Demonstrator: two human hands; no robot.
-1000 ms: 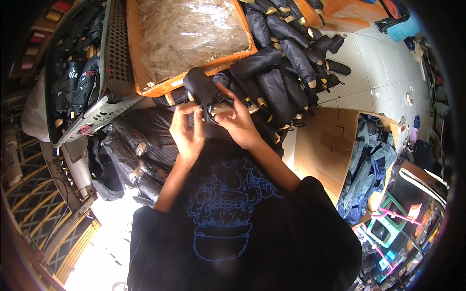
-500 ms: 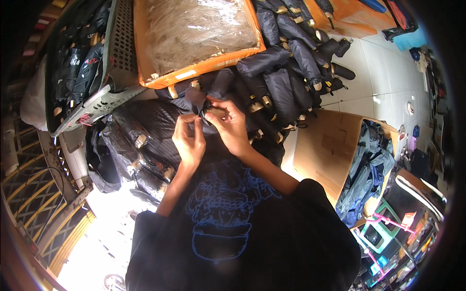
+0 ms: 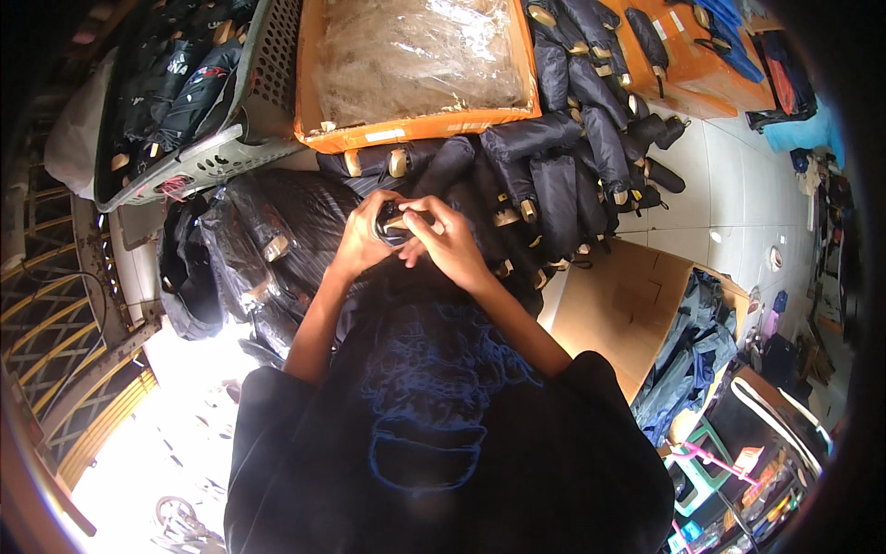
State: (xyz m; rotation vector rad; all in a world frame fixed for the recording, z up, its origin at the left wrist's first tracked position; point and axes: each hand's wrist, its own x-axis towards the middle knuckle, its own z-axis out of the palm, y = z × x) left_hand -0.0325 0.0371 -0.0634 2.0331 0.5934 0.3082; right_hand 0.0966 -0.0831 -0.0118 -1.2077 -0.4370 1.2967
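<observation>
Close in front of my chest, both hands meet on a folded umbrella [image 3: 394,222] in black cloth, its pale wood-coloured handle end pointing up. My left hand [image 3: 362,242] is wrapped round the black cloth. My right hand [image 3: 447,247] has its thumb and fingers bent at the handle end; its lower fingers are slightly blurred. Most of the umbrella's length is hidden by the hands. Just beyond lies a pile of folded umbrellas [image 3: 555,192] in black sleeves, many with light handle ends showing.
An orange box [image 3: 420,130] holding clear plastic stands ahead. At the far left is a grey perforated crate [image 3: 269,88] of folded umbrellas. Black plastic bags [image 3: 293,217] lie left of my hands. A cardboard box [image 3: 616,309] with blue-grey cloth [image 3: 690,355] stands right, on white floor tiles [image 3: 743,198].
My left hand has gone from a fingertip pinch to a grip round the umbrella. My right hand has shifted its fingers at the handle end. The whole view has moved slightly.
</observation>
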